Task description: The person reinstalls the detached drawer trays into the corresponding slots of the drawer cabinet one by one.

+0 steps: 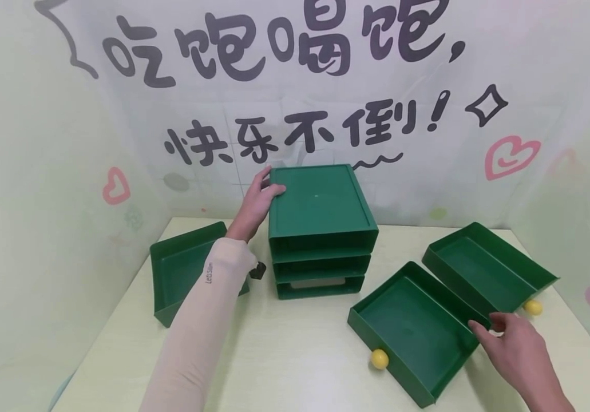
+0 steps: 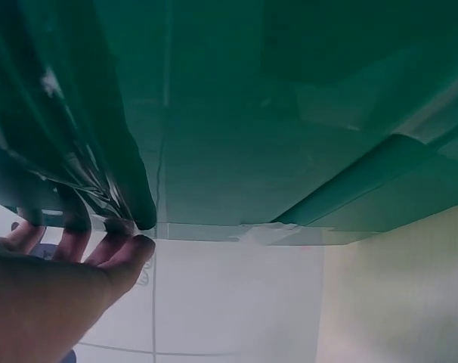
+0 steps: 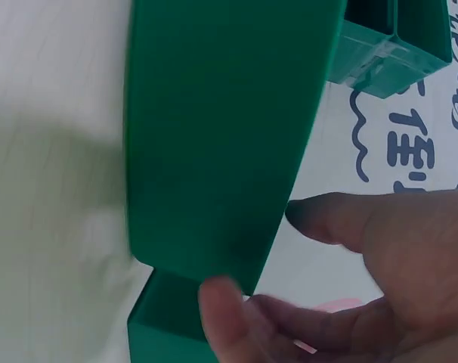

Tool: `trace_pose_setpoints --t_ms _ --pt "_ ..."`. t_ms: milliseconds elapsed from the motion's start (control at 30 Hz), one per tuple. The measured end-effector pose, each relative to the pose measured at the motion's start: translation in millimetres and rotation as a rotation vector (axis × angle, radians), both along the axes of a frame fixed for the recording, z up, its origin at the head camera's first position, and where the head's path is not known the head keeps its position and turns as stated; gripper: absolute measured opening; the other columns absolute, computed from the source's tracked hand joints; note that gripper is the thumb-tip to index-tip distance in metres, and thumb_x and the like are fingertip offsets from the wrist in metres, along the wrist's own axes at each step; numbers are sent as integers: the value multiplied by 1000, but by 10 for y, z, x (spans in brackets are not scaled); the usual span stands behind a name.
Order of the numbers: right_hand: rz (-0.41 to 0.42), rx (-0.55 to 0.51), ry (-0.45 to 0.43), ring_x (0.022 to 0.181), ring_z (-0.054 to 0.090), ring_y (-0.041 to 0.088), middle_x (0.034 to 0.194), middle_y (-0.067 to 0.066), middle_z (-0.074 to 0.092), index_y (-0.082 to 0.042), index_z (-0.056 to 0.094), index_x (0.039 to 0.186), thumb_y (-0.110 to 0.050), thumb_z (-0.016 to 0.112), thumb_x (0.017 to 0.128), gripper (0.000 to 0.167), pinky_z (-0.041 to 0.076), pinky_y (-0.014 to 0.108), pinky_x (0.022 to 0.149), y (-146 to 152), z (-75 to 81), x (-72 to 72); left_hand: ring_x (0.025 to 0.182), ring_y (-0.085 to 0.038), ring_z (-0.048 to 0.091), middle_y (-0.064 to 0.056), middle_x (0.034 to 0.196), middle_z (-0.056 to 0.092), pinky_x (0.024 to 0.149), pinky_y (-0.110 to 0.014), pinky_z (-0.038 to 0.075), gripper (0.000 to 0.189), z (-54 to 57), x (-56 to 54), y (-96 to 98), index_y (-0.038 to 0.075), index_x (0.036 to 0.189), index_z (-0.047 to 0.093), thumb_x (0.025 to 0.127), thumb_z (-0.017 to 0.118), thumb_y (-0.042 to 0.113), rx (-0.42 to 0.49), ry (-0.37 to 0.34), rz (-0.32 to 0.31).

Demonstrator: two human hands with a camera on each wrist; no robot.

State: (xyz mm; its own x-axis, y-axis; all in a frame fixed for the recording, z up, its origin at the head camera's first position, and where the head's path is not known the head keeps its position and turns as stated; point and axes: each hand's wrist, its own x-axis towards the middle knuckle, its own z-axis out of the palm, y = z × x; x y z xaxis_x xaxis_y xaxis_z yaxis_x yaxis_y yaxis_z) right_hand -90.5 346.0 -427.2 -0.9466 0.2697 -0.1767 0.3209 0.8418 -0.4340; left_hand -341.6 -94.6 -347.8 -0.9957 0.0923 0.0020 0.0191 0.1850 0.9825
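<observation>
Head view: looking down at green three-slot cabinet (image 1: 320, 197), upright at 12 o'clock on pale, faintly grained table (image 1: 295, 355). See left hand (image 1: 260, 201) at the cabinet's 11 o'clock corner: thumb on top, fingers bent over the edge, so gripping, probably bracing the shell. See left drawer (image 1: 183, 269) at the cabinet's 8 o'clock, near right drawer (image 1: 410, 329) at 4, far right drawer (image 1: 485, 266) at 3. All lying open side up, likely for easy reach inside. Reading yellow ball (image 1: 379, 359) on the near right drawer's 8 o'clock wall as its pull. Right hand (image 1: 513, 346) at that drawer's 3 o'clock corner. Behind: white backdrop (image 1: 295, 86) with dark lettering, pink heart (image 1: 512, 157) at 2 o'clock, pale side walls.

Left wrist view: mostly cabinet, close up. Left hand at 8 o'clock, fingertips bent at the green edge. Can't tell how firmly. White backdrop at 6, below a clear strip on the edge.

Right wrist view: near right drawer at 12, cabinet at 1, another drawer partly visible at 7. Right hand at 4, thumb and fingers spread apart around the corner, not pinching, probably poised for control. Can't confirm touch. Table at 9, lettering at 2.
</observation>
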Motion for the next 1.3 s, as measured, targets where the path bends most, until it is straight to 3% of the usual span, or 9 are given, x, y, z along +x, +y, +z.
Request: trace_pose_setpoints --t_ms 267,533,800,933,1300 --pt "-29 6 -134 80 65 29 104 38 65 29 45 125 -57 54 100 91 57 46 73 -38 -54 44 142 -34 43 -14 161 36 120 -52 35 76 10 37 -39 27 163 22 96 58 33 -5 1 32" --pt "-8 -25 -225 81 65 27 100 33 67 32 38 130 -63 53 97 101 56 47 75 -82 -58 146 138 -34 46 -14 160 35 119 -50 37 76 39 106 -40 26 163 20 96 57 32 0 1 79" --pt "18 -38 -196 92 65 41 107 38 62 32 34 130 -48 63 96 92 57 53 82 -207 -91 168 141 -35 43 -13 163 31 119 -51 36 76 45 146 -75 26 163 17 98 55 32 6 -1 104" --pt "48 -65 -167 91 68 38 106 36 63 31 35 132 -38 64 96 83 59 49 79 -186 -121 111 141 -35 44 -13 163 32 119 -51 36 76 48 157 -95 26 163 17 98 55 32 9 4 114" --pt "116 -243 -91 115 63 48 133 38 51 22 15 151 -40 48 107 83 61 43 82 -48 -204 -88 143 -34 41 -13 164 30 119 -51 37 75 34 188 -131 26 163 15 99 54 33 4 11 134"
